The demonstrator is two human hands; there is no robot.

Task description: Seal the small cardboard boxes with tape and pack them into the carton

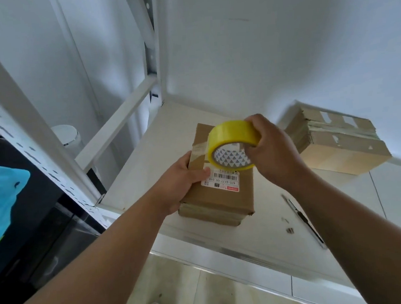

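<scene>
Box [217, 186] sealing is underway: left hand [184, 182] grips its side, right hand [272, 149] grips the tape roll [232, 142] above it; next, a strip needs pulling across the flaps.

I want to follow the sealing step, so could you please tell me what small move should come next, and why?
Probably draw the tape roll toward the near end of the box: the right hand grips the roll above it, the left hand steadies the box, and a tape strip seems stuck only near its far end.
</scene>
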